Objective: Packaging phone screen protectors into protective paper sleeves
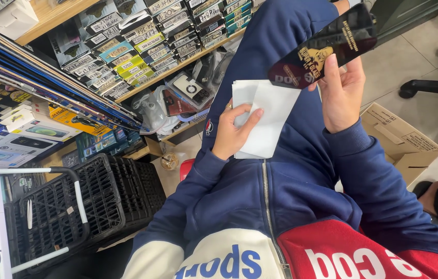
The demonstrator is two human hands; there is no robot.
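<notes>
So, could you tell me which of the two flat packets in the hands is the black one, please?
The packet in the right hand: a glossy black sleeve with gold print, raised. The left hand holds plain white packets.

The black packet (322,49) is looking like glossy plastic, catching light, while the white sheets (265,121) are showing as matt, smooth paper. The navy sleeves (363,175) are appearing as soft cloth, and the box (400,139) as dull cardboard.

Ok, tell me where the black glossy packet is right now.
In the head view the black glossy packet is at upper right, pinched in the right hand, just above the white paper that the left hand holds over the lap.
</notes>
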